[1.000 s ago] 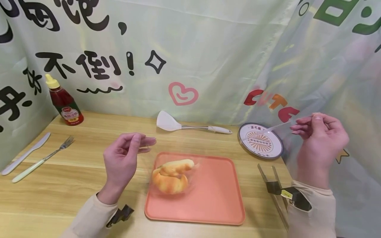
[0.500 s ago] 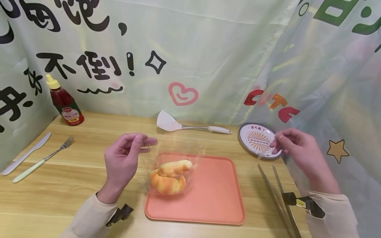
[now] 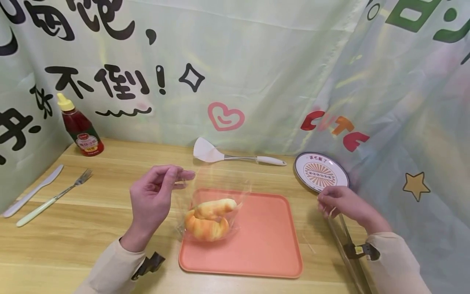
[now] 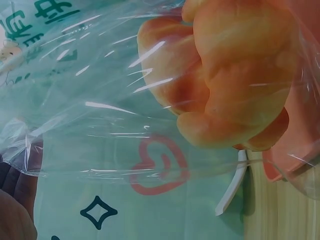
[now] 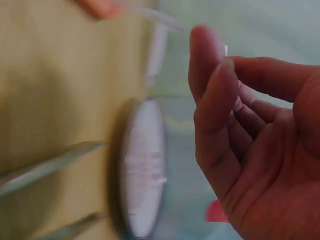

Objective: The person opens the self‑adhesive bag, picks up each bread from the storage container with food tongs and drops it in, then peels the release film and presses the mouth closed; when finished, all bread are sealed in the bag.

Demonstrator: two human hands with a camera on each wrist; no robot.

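My left hand (image 3: 152,196) pinches the top of a clear plastic bag (image 3: 216,179), gathered at the fingers (image 4: 22,185) in the left wrist view. Inside the bag lie a croissant-like bread (image 3: 207,228) and a paler elongated bread piece (image 3: 216,208). The bag hangs over the left part of a coral tray (image 3: 264,245). To the right, my right hand (image 3: 349,206) has thumb and forefinger together. They appear to pinch a thin clear strip (image 5: 162,19), whose white end shows at the fingertips in the right wrist view. The strip is blurred and barely visible in the head view.
Metal tongs (image 3: 345,249) lie beneath the right hand. A patterned plate (image 3: 321,169) stands at the back right, a white spatula (image 3: 209,151) behind the tray. A knife (image 3: 34,190), a fork (image 3: 55,198) and a red sauce bottle (image 3: 82,130) are left. Cloth walls enclose the table.
My right hand has come down and left from beside the plate to above the tongs, bringing the strip along. The left hand has barely moved, and the bagged bread has settled slightly left.
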